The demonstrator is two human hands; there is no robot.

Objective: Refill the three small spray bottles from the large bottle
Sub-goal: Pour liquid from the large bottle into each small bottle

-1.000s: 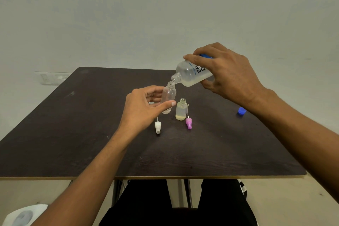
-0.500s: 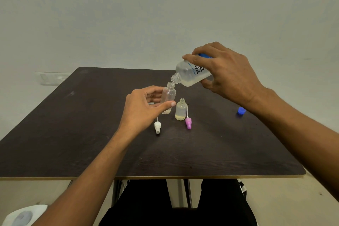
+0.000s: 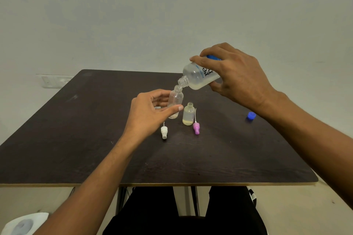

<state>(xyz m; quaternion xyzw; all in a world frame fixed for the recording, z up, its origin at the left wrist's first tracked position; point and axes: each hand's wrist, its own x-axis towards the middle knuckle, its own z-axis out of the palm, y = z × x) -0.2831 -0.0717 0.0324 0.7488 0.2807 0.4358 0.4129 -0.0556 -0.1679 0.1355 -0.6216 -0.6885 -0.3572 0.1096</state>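
right hand (image 3: 238,76) grips tilted large bottle (image 3: 200,78), mouth over small bottle (image 3: 175,103) gripped by left hand (image 3: 149,112); pour slowly, mouths aligned.

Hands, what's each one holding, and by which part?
The left hand holds the small bottle by its body; the right hand grips the tilted large bottle around its base end.

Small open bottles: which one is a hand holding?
The left small bottle, tilted in the left hand under the mouth of the large bottle. The other bottle stands upright and untouched, beside the pink spray top.
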